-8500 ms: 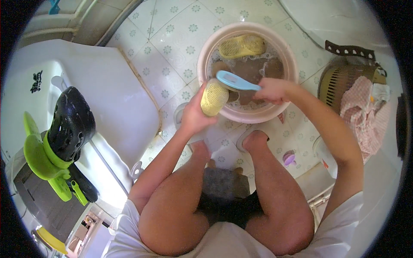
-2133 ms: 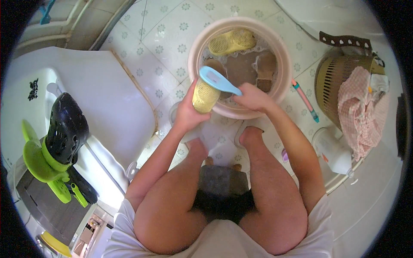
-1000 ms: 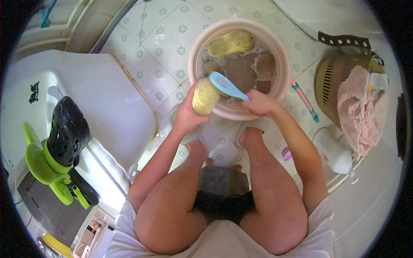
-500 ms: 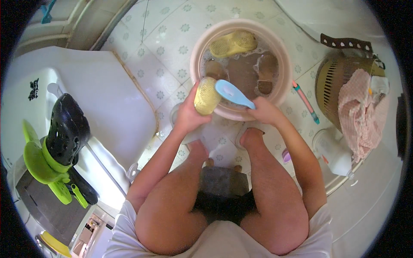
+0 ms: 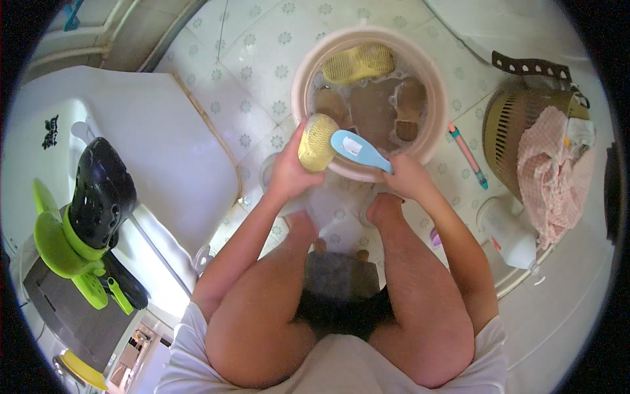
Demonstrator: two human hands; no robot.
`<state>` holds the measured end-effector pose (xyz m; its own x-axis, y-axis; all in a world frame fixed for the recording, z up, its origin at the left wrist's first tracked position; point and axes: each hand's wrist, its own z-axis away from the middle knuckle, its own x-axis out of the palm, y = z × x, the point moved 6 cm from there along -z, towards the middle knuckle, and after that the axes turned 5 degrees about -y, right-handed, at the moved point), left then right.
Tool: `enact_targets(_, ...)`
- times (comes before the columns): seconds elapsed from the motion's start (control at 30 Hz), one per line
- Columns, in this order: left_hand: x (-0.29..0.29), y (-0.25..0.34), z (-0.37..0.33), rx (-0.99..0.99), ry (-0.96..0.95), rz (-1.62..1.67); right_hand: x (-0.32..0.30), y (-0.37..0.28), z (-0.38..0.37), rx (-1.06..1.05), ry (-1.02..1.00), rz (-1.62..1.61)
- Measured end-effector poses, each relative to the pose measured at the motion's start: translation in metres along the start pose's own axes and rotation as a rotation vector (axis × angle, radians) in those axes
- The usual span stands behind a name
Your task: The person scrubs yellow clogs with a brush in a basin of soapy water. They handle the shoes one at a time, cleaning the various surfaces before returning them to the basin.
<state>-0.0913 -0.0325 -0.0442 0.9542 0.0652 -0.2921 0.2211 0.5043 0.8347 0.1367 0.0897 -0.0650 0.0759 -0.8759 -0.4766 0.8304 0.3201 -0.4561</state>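
My left hand (image 5: pixel 291 169) is closed around a yellow clog (image 5: pixel 317 143), its patterned sole turned up, over the near left rim of a pink basin (image 5: pixel 303 72). In my right hand (image 5: pixel 408 176) is the handle end of a light blue scrubbing brush (image 5: pixel 359 150). The brush's head lies against the right side of the clog; its bristles are hidden. Murky, sudsy water fills the basin. Another yellow clog (image 5: pixel 358 64) floats sole up at the far side, and brownish shoes (image 5: pixel 409 105) lie partly under the water.
Left, black clogs (image 5: pixel 102 190) and green clogs (image 5: pixel 56 243) are stacked by a white tub-like fixture (image 5: pixel 151 125). On the right are an olive basket (image 5: pixel 502 134) with a pink checked cloth (image 5: pixel 551 171), a white bottle (image 5: pixel 508 236) and a pink-and-teal stick (image 5: pixel 468 157).
The brush has shifted slightly along the clog's right edge and tipped, so a pale label on its back shows more fully. Both hands keep their grips.
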Motion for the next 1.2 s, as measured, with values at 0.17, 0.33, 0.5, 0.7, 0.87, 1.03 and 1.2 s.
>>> enact_targets(0.17, -0.001, -0.003, 0.001, -0.090, -0.006, -0.011, -0.026, -0.062, -0.012, 0.000, -0.004, 0.082)
enact_targets(0.33, 0.000, -0.011, -0.001, -0.003, 0.008, -0.020, -0.013, -0.034, 0.006, -0.026, 0.081, 0.194)
enact_targets(0.5, 0.001, 0.004, 0.001, -0.023, 0.011, 0.013, -0.018, -0.043, 0.012, 0.037, 0.028, 0.147)
enact_targets(0.7, -0.003, -0.009, 0.003, -0.033, 0.028, -0.020, -0.024, -0.069, -0.007, -0.040, 0.015, 0.177)
enact_targets(0.87, 0.000, -0.003, -0.001, 0.018, 0.004, 0.023, -0.013, -0.032, 0.018, 0.063, 0.062, 0.122)
enact_targets(1.03, 0.000, -0.001, 0.001, -0.060, 0.012, 0.037, -0.033, -0.072, -0.015, -0.017, 0.026, 0.215)
enact_targets(1.2, 0.001, -0.006, -0.002, 0.022, -0.001, 0.075, 0.001, -0.013, 0.005, 0.017, 0.007, 0.200)
